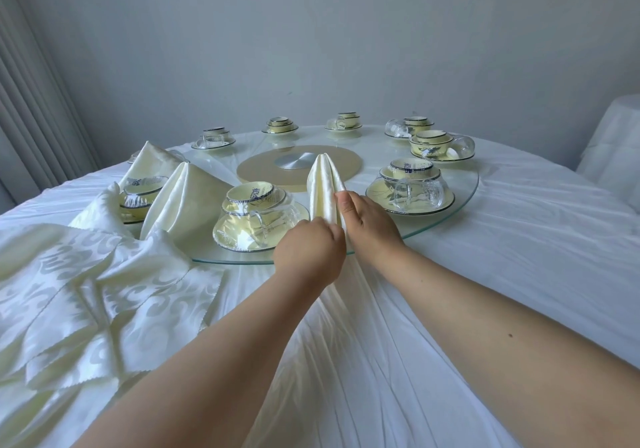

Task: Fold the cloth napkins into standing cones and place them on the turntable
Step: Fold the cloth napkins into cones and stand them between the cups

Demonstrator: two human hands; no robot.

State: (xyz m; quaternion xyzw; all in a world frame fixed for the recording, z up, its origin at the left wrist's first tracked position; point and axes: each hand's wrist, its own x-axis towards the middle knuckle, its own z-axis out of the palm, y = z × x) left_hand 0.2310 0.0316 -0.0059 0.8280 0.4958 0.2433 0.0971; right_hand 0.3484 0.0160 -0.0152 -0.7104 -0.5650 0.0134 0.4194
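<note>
Both hands meet at the near rim of the round clear glass turntable [464, 193], where a cream satin napkin folded into a narrow upright cone [323, 184] stands. The left hand [310, 252] has its grip clenched around the cone's base, while the right hand [369, 221] pinches its side, though whether the base fully rests on the glass is hard to tell. Two wider folded cream cones [180, 202] stand left on the turntable, and loose patterned cream napkins [86, 292] lie heaped on the white-clothed desk [519, 274].
</note>
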